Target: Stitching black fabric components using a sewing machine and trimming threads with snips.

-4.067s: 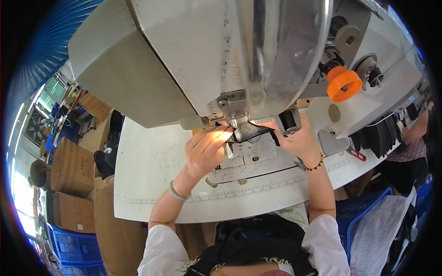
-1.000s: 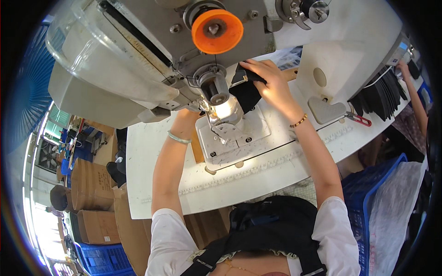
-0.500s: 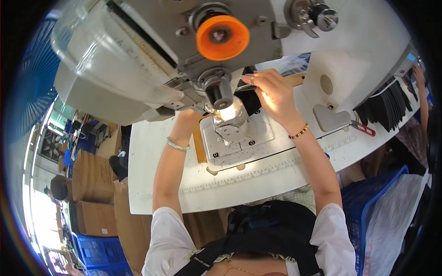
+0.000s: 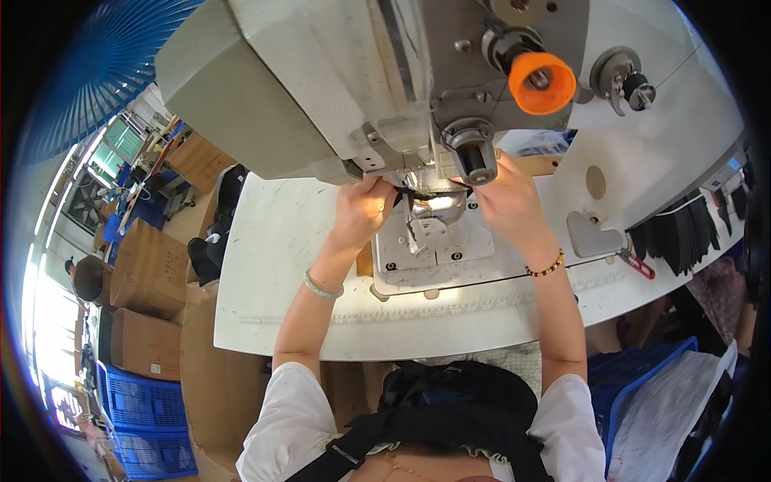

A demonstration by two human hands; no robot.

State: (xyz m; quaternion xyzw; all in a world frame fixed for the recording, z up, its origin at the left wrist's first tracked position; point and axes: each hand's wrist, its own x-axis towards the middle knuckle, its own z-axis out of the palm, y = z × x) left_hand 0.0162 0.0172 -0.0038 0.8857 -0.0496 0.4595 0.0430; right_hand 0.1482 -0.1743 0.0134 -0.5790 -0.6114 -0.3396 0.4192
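Both forearms reach up from the lower edge over the white table [image 4: 281, 321] to the sewing machine [image 4: 337, 88]. The left hand [image 4: 363, 210] and the right hand [image 4: 504, 202] are curled on either side of a small dark piece [image 4: 411, 195] lying under the needle on the metal plate [image 4: 434, 249]; whether they pinch it or only press it flat cannot be told. To do this well, I judge the fingers should keep the piece flat and stay clear of the needle.

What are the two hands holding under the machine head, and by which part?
Both the left hand and right hand pinch a small dark piece at the needle, one at each end; the exact grip is hidden.
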